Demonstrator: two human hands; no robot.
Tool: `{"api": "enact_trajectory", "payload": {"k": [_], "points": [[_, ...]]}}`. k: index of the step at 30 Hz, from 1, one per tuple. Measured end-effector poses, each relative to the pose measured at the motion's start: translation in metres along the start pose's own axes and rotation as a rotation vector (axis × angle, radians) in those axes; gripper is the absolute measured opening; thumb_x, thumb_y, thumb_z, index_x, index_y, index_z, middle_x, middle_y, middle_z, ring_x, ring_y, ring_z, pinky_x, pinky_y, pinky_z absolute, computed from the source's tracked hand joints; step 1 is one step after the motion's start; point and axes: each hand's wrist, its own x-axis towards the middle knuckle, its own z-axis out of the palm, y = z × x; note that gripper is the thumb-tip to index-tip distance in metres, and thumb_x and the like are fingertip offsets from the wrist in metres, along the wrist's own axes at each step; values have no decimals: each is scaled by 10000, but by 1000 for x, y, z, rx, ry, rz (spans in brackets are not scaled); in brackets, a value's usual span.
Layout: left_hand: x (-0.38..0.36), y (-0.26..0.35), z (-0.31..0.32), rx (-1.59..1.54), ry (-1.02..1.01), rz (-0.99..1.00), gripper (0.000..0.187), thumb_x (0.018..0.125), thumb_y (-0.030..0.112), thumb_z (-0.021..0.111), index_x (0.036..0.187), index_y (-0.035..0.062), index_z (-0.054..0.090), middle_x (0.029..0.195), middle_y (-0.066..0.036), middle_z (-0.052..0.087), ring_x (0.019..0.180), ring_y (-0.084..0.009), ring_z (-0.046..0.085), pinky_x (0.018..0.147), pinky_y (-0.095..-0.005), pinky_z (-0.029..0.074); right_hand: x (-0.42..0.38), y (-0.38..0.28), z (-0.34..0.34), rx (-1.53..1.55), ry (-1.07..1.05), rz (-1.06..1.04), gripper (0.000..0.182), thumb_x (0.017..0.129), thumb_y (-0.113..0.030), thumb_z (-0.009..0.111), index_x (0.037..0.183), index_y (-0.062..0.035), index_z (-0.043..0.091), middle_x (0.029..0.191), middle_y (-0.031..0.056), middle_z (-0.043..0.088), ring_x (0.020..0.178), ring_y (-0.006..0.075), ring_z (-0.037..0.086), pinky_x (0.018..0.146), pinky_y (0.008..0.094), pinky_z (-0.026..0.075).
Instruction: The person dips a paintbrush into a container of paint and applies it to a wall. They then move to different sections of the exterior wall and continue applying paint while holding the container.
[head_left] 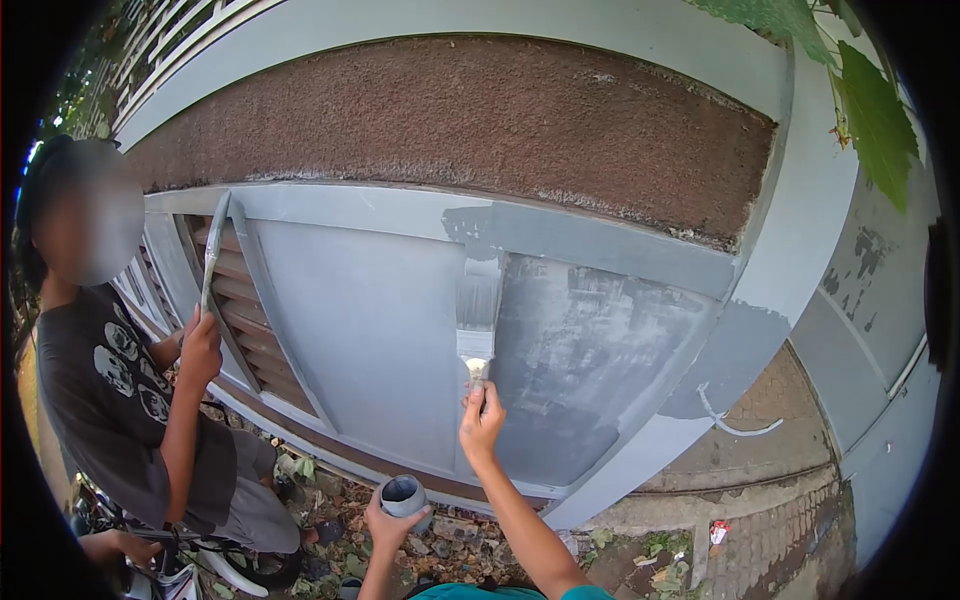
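Your right hand (481, 420) is raised in front of you, its fingers (492, 400) clenched around the handle of a wide paintbrush (478, 318), whose bristles press flat against the grey panel (370, 330) of a wall, just under the horizontal band that runs along the panel's upper edge. Right of the brush the panel carries a darker, streaky coat of fresh grey paint (590, 360), reaching to the panel's right edge and up onto the band; left of the brush the surface is paler and even. Your left hand (392, 520) sits low, near the panel's bottom edge, fingers wrapped under and around a small grey paint can (404, 495) with its open mouth facing up. Above the panel lies a rough brown strip (470, 115), framed by a light grey border. At the panel's left edge another person in a dark printed shirt (105, 390) stands close to the wall, one hand (200, 350) holding a second brush (213, 250) up against slatted brown boards (250, 320). You are outdoors: dry leaves and rubble (450, 545) lie on the ground below the wall, brick paving (770, 540) shows at the lower right, and green leaves (875, 115) hang in at the top right corner.
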Motion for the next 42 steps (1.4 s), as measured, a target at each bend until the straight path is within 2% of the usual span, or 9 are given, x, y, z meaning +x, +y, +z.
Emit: {"api": "enact_trajectory", "payload": {"k": [6, 8, 14, 21, 26, 29, 34, 37, 42], "points": [[18, -6, -8, -15, -56, -12, 674, 514, 236, 913, 1070, -4, 616, 977, -117, 680, 893, -214, 654, 817, -352, 514, 55, -43, 26, 13, 14, -102, 346, 1011, -283, 456, 841, 4, 545, 600, -1, 450, 547, 62, 404, 510, 234, 357], [24, -9, -7, -37, -78, 3, 658, 515, 229, 912, 1055, -3, 616, 976, -116, 676, 889, -218, 651, 813, -353, 513, 59, -36, 28, -18, -15, 41, 371, 1013, -302, 439, 822, 1, 534, 597, 5, 456, 545, 65, 411, 507, 235, 356], [36, -15, -18, -49, -118, 8, 659, 516, 213, 912, 1060, -1, 607, 974, -111, 670, 887, -219, 645, 818, -354, 508, -19, 6, -4, -159, 98, -30, 386, 1007, -304, 433, 777, -12, 534, 546, 35, 470, 487, 107, 437, 477, 276, 348], [43, -43, -23, -39, -173, -17, 673, 505, 224, 914, 1062, -4, 613, 987, -115, 669, 897, -221, 645, 834, -356, 505, 32, -30, 20, -81, 43, -50, 420, 1020, -332, 409, 773, -8, 512, 605, 6, 458, 541, 62, 409, 492, 231, 333], [40, -47, -32, -14, -181, 21, 654, 519, 202, 907, 1064, -13, 615, 984, -117, 670, 901, -215, 646, 831, -355, 508, -29, 29, 4, -128, 72, 206, 440, 1021, -358, 406, 783, -7, 521, 616, -3, 461, 549, 61, 416, 496, 226, 348], [35, -53, -37, -120, -164, -6, 649, 520, 200, 905, 1063, -10, 617, 988, -116, 670, 904, -208, 644, 831, -352, 507, -61, 51, -4, -122, 123, 220, 441, 1022, -354, 403, 783, -6, 529, 628, 0, 472, 555, 62, 422, 502, 227, 361], [28, -51, -44, -67, -152, -38, 618, 533, 179, 894, 1055, -3, 620, 989, -105, 670, 901, -205, 641, 830, -347, 503, -5, 1, 17, -89, 121, 24, 438, 1023, -342, 397, 784, 1, 526, 612, 16, 475, 552, 76, 437, 499, 247, 366], [24, -39, -38, -68, -152, -16, 625, 529, 188, 896, 1055, -2, 617, 985, -105, 670, 891, -207, 639, 827, -347, 503, 26, -19, 23, -171, 47, 60, 425, 1021, -331, 399, 793, 3, 530, 579, 23, 462, 534, 87, 440, 496, 265, 370], [6, -39, -27, -26, -114, -5, 640, 525, 210, 901, 1060, 6, 615, 978, -105, 670, 883, -206, 641, 823, -347, 506, -24, 30, 2, -235, 41, 136, 408, 1017, -308, 402, 773, -3, 523, 559, 26, 472, 505, 101, 450, 486, 285, 372]]}}
